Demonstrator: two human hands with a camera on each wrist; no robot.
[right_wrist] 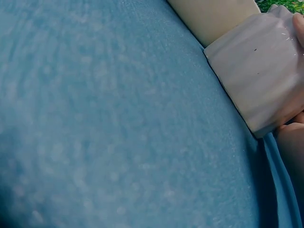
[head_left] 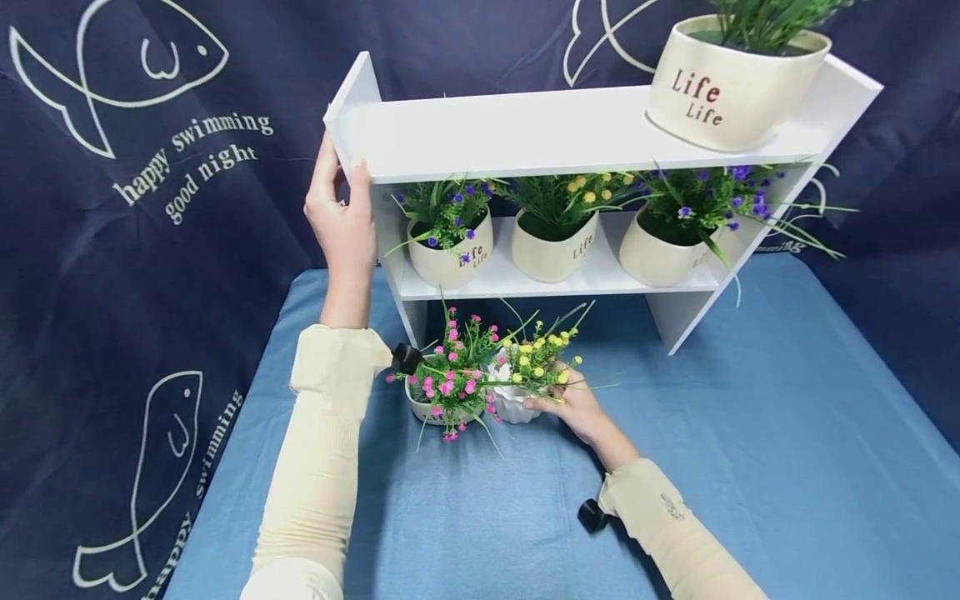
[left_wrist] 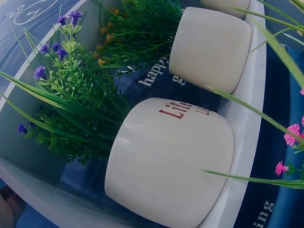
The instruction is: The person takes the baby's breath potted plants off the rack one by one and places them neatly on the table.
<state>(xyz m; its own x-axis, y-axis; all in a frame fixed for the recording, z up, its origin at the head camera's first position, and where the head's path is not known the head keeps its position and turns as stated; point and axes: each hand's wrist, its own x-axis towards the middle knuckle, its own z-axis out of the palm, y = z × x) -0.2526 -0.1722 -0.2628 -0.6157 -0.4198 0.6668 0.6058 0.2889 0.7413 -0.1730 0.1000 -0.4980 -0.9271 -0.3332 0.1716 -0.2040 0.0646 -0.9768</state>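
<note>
low by the white shelf's [head_left: 517,133] left end, the right grip [head_left: 576,407] holds a white pot [head_left: 514,408], its rim mostly hidden by yellow flowers [head_left: 536,358], just beside a pink-flowered pot [head_left: 423,408] on the counter [head_left: 480,517]. the left grip [head_left: 342,221] clasps the shelf's left panel [head_left: 357,100] (some of its fingers are out of sight behind), while atop the shelf's right end a large pot [head_left: 727,92] has leaves [head_left: 772,23] cut off by the head view's edge.

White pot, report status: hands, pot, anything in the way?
Left hand grips shelf at left end. Right hand holds white pot. Pink-flowered pot close on its left.
</note>
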